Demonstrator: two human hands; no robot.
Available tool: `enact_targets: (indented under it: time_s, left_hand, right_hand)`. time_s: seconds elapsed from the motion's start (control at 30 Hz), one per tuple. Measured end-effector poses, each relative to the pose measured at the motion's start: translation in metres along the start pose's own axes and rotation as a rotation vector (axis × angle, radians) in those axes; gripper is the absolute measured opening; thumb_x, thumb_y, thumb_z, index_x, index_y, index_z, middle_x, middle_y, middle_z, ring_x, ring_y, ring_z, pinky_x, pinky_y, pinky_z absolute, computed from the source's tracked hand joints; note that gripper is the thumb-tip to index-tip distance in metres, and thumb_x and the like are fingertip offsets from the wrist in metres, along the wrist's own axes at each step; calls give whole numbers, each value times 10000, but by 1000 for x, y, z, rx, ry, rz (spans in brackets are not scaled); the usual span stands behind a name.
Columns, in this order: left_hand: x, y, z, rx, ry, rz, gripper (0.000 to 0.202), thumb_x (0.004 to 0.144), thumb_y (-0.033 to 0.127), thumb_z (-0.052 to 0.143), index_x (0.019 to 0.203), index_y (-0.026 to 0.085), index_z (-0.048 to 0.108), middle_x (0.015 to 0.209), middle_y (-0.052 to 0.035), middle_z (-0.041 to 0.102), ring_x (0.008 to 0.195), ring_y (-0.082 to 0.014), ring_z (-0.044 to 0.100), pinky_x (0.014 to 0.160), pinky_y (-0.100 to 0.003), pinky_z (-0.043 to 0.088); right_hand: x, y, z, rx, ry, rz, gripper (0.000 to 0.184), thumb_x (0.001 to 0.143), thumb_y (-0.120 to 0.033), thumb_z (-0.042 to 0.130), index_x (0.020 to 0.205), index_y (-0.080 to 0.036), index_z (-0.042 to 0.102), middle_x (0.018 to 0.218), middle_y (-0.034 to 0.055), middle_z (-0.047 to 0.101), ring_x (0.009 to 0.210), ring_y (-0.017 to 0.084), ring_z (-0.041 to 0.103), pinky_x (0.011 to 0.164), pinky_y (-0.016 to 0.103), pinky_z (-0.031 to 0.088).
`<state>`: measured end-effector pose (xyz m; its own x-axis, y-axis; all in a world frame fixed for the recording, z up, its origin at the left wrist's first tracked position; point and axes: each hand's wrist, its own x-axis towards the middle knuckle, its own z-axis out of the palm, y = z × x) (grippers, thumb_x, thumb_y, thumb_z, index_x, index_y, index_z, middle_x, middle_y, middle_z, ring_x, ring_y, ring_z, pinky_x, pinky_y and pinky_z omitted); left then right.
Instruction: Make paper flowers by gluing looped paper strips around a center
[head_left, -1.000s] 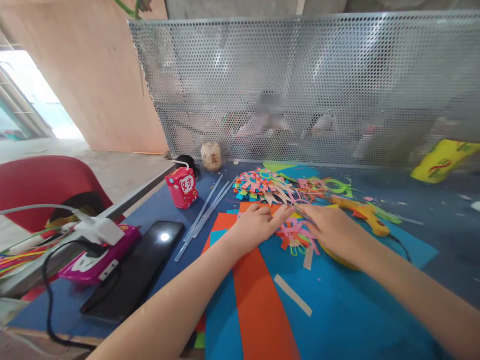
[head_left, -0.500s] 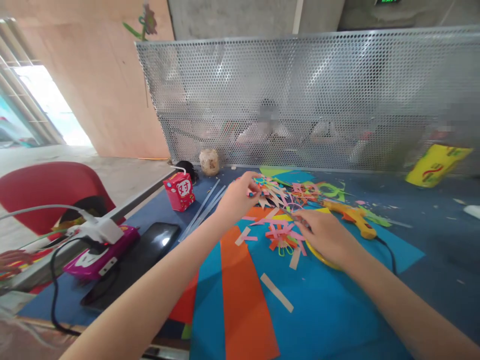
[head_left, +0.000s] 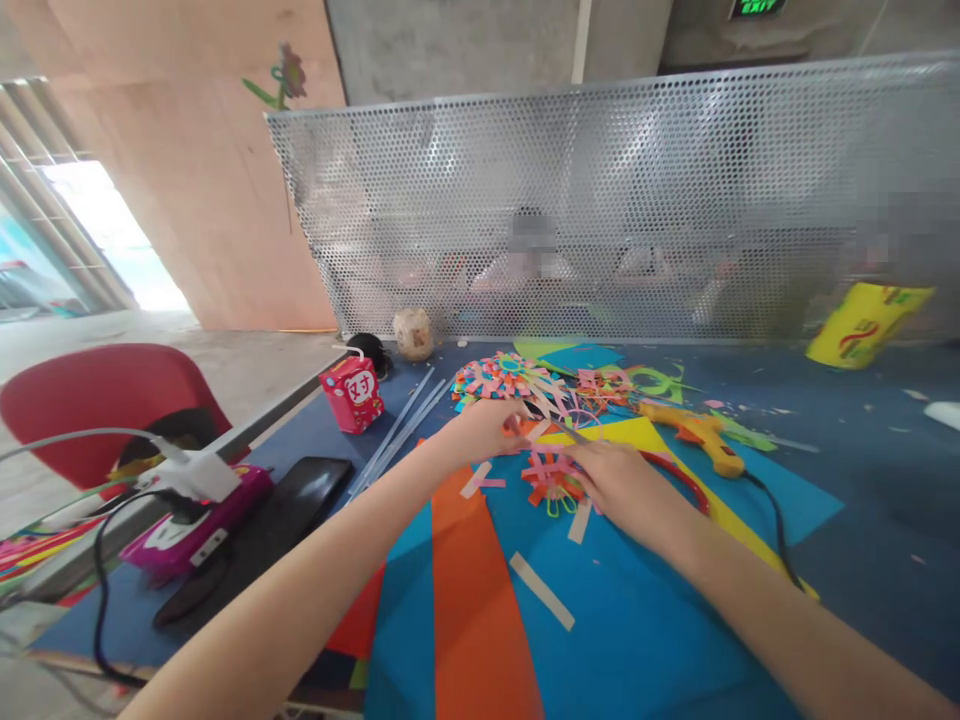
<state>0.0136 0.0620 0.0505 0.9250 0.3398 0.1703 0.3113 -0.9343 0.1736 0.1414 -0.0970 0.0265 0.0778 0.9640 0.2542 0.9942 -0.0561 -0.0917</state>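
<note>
My left hand (head_left: 491, 432) is closed with its fingers curled together beside loose pink paper strips; what lies between the fingertips is hidden. My right hand (head_left: 626, 490) grips scissors, whose metal blade (head_left: 570, 432) points toward my left hand and whose red handle (head_left: 686, 478) loops out behind it. Just below the blade lies a pink and orange fringed paper flower (head_left: 551, 475) with green loops. Beyond my left hand sits a larger bunch of multicoloured fringed paper (head_left: 510, 376). A yellow sheet (head_left: 652, 436) lies partly under my right hand.
An orange hot glue gun (head_left: 697, 435) with a black cord lies to the right. Blue paper (head_left: 637, 620) and an orange strip (head_left: 476, 600) cover the front. Leftward are clear glue sticks (head_left: 401, 435), a red drink carton (head_left: 352, 393), a phone (head_left: 311, 495) and a purple power strip (head_left: 199, 525).
My left hand has come down from the multicoloured paper bunch toward the pink strips, uncovering the bunch. My right hand has shifted slightly left and down. More of the yellow sheet shows.
</note>
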Motion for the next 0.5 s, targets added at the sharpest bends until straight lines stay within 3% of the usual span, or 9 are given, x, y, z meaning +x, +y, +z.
enact_targets:
  time_s: [0.1, 0.27, 0.5]
  left_hand:
    - [-22, -2, 2, 8, -37, 16, 238, 747, 280, 559, 961, 187, 608, 920, -41, 685, 832, -183, 627, 718, -254, 464]
    - [-29, 0, 7, 2, -2, -17, 221, 800, 164, 439, 921, 180, 622, 900, -60, 683, 860, -195, 618, 748, -293, 458]
    - [-38, -3, -1, -112, 84, -107, 283, 749, 122, 477, 1007, 174, 581, 902, -18, 685, 782, -117, 626, 685, -200, 476]
  right_hand:
    - [-1, -1, 1, 15, 1, -7, 288, 842, -127, 424, 1065, -166, 602, 989, 114, 660, 940, 238, 602, 806, 350, 444]
    - [-2, -1, -2, 113, 29, -23, 300, 845, -129, 417, 1090, -168, 585, 1011, 97, 656, 951, 216, 596, 805, 341, 459]
    - [-2, -1, -6, 266, 51, 21, 293, 800, -120, 477, 1050, -225, 589, 948, 27, 670, 832, 160, 626, 714, 270, 487]
